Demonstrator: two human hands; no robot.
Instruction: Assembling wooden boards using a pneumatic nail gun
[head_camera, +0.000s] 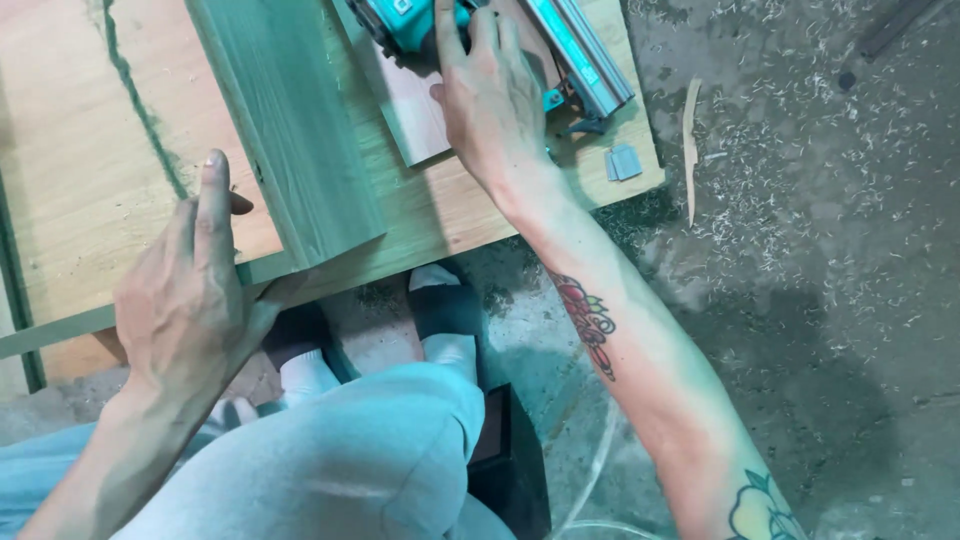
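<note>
Head camera looks steeply down (close in) at the workbench (120, 150).

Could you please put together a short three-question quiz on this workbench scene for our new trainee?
1. True or false: the right hand rests on the teal nail gun.
2. Which hand touches the near edge of the upright green board? A) left hand B) right hand
3. What lies scattered on the concrete floor?

Key: 1 true. 2 A. 3 wood shavings.
</note>
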